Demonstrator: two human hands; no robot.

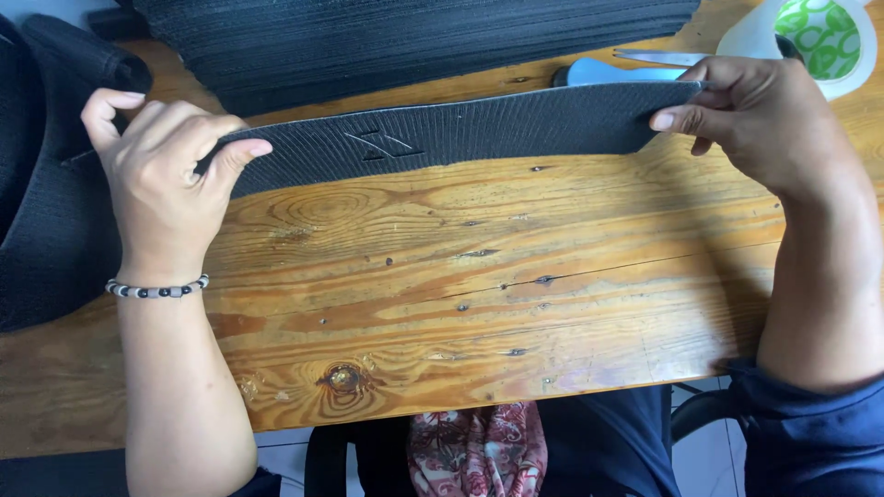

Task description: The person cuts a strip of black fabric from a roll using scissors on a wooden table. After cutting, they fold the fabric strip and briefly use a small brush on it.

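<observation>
I hold a long dark grey ribbed rubber strip stretched across a wooden table. It has an embossed angular mark near its middle. My left hand pinches the strip's left end between thumb and fingers; a beaded bracelet sits on that wrist. My right hand pinches the strip's right end. The strip is lifted on its near edge, tilted toward me.
A stack of similar dark ribbed sheets lies at the back. More dark material drapes at the left. Scissors with a light blue handle and a white roll with a green pattern lie at the back right.
</observation>
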